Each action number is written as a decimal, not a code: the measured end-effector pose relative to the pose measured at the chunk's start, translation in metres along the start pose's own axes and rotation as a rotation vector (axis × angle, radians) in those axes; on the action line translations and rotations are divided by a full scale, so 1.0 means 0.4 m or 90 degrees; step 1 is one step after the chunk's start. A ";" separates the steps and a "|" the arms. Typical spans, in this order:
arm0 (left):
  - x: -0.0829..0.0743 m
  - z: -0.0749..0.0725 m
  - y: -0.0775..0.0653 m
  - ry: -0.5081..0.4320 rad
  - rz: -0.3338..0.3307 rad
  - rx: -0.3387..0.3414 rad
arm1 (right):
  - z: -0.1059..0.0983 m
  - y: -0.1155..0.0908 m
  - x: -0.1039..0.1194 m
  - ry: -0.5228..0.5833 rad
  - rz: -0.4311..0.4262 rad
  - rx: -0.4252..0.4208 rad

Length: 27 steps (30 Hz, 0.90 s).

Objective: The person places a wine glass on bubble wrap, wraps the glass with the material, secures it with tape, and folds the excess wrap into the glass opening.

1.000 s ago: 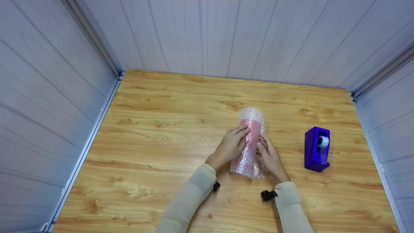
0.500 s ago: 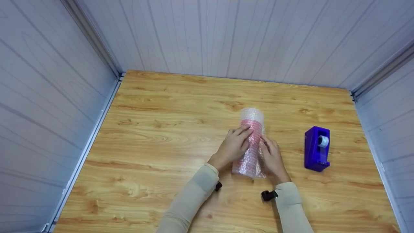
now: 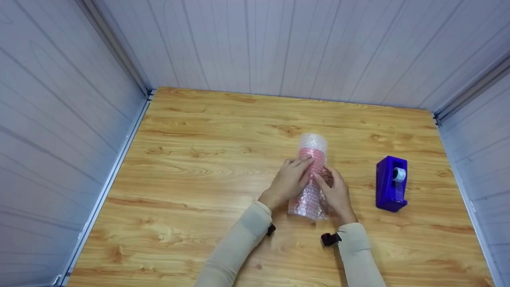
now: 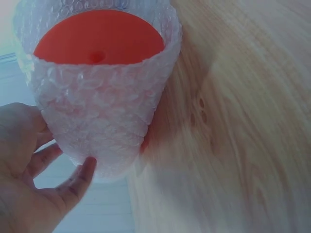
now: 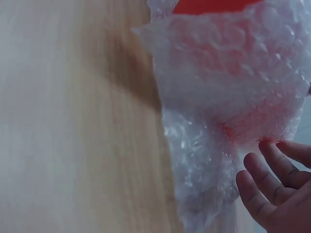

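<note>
A red cylinder lies wrapped in clear bubble wrap (image 3: 313,141) on the table, pointing away from me. Its flat red end (image 4: 107,41), with a small dimple, shows inside the near opening of the wrap in the left wrist view. My left hand (image 3: 290,181) holds the roll from the left, fingers curved over its top and thumb against the wrap. On the other side my right hand (image 3: 336,195) touches the wrap, thumb on its upper surface and fingers spread along the side. A loose flap (image 5: 197,160) of the wrap hangs by the right fingers.
To the right stands a blue tape dispenser (image 3: 390,183) with a small roll of clear tape (image 3: 399,174). Pale panels (image 3: 263,48) enclose the wooden table (image 3: 199,139) at the back and both sides.
The roll has turned and shifted slightly right under my left hand. The loose flap on its right has drawn in against it, and my right thumb has moved up onto the wrap.
</note>
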<state>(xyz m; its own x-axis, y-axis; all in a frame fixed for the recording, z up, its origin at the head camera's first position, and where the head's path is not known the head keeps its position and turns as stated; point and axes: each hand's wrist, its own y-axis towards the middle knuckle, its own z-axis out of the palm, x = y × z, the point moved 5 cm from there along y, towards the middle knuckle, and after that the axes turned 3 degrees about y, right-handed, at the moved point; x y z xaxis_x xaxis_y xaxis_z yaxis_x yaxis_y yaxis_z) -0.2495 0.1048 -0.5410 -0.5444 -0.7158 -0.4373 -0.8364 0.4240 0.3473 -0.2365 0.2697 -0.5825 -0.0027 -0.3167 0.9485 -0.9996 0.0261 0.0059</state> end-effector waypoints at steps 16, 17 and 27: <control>0.016 -0.004 0.005 -0.079 0.022 -0.061 | -0.014 0.001 -0.011 -0.093 0.006 -0.002; 0.015 -0.004 0.005 -0.075 0.019 -0.053 | -0.015 0.000 -0.012 -0.092 0.013 0.002; 0.009 0.002 0.008 -0.076 0.013 -0.034 | -0.016 -0.001 -0.018 -0.029 0.062 0.025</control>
<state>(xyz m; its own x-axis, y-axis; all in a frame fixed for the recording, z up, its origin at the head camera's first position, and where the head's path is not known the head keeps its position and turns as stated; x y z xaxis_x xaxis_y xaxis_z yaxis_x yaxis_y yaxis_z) -0.2541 0.1037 -0.5421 -0.5677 -0.6350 -0.5240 -0.8222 0.4055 0.3993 -0.2359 0.2780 -0.5872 -0.1001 -0.3573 0.9286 -0.9949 0.0215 -0.0990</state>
